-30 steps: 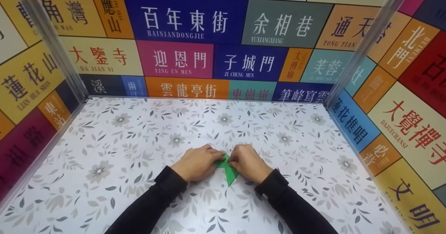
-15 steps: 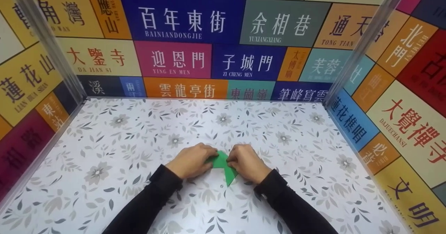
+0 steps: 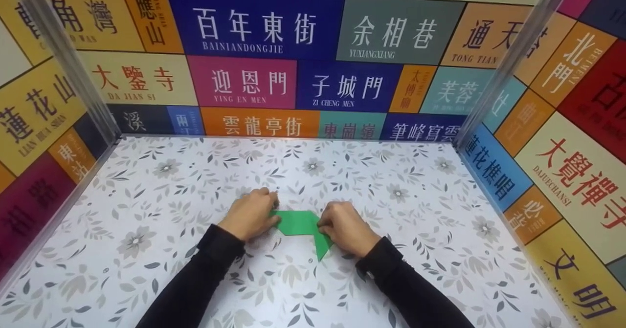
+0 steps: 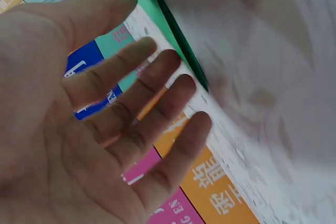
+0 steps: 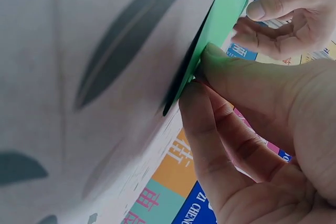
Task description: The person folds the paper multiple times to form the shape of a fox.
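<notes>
A folded piece of green paper (image 3: pixel 296 222) lies on the table between both hands, with a flap pointing down toward the near side at its right end. My right hand (image 3: pixel 348 229) pinches the paper's right part between thumb and index finger, as the right wrist view shows at the paper's edge (image 5: pixel 220 22). At the paper's left end is my left hand (image 3: pixel 249 214). Its fingers (image 4: pixel 157 108) are spread and relaxed in the left wrist view, and its thumb tip is close to the green paper (image 4: pixel 152 11); whether it touches cannot be told.
A white table (image 3: pixel 161 269) with a grey leaf and flower print spreads under the hands. Colourful panels with large written characters (image 3: pixel 259 27) stand at the back and both sides. Clear strips (image 3: pixel 73 69) run along the corners.
My left hand has moved left and slightly away, uncovering more of the green paper's left part. The right hand keeps its pinch and has hardly moved.
</notes>
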`<act>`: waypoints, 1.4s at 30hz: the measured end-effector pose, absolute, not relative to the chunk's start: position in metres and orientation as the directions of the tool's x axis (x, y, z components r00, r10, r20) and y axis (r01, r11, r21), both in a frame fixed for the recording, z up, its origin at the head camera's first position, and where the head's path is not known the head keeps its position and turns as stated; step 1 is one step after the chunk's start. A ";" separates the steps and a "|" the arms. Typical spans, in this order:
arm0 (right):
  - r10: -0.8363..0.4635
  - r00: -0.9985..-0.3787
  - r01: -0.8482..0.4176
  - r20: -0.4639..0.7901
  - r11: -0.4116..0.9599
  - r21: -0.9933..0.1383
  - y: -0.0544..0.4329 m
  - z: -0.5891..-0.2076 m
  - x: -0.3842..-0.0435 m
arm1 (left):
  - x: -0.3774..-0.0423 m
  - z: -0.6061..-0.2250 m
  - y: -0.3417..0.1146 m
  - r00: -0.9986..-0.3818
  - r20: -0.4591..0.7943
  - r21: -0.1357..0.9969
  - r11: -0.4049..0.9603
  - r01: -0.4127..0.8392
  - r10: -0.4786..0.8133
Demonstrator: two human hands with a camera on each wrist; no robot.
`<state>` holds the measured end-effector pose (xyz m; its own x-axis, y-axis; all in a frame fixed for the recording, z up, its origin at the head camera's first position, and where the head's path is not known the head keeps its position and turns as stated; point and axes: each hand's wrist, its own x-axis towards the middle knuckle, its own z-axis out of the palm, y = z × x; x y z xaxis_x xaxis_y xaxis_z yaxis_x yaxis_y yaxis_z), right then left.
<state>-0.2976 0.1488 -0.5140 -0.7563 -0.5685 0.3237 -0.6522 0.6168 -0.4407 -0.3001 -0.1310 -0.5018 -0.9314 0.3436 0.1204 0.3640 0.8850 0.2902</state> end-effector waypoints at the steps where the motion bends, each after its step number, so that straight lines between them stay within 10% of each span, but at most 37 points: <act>1: -0.569 -0.754 -0.655 0.327 0.616 -0.437 0.149 -0.514 -0.297 | -0.301 -0.502 -0.133 -0.937 0.114 0.281 0.894 0.348 0.329; 42: -0.573 -0.743 -0.669 0.347 0.627 -0.398 0.147 -0.516 -0.296 | -0.310 -0.505 -0.144 -0.960 0.074 0.514 0.814 0.268 0.270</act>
